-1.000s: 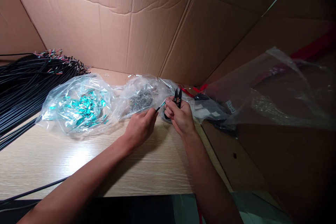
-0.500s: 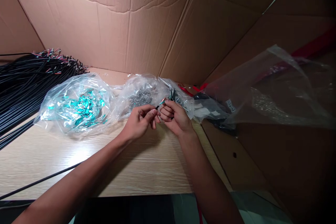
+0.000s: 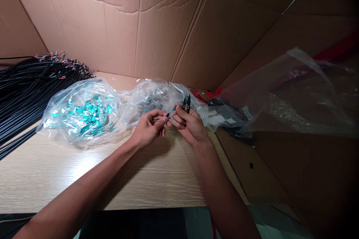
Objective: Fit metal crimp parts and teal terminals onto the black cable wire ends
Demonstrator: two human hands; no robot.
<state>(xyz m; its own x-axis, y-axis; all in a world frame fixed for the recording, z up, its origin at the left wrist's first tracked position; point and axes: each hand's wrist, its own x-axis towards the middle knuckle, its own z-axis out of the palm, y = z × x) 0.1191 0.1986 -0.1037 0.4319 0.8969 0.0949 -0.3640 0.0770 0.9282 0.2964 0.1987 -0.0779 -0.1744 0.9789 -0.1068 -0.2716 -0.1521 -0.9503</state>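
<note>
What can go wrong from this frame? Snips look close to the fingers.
1. The small black thread snips in the right hand point up beside the fingertips of the left hand; a slip might nick skin.
2. The thin black cable end with coloured cores is pinched short, so it may slip out.
3. The clear plastic bag of grey metal parts lies just behind; blades could snag it.

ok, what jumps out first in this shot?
Centre frame, the left hand pinches a thin black cable end close to the right hand, which holds black snips. Left of them on the wooden table lies a clear bag of teal pieces, with a bundle of black cables at the far left edge.
</note>
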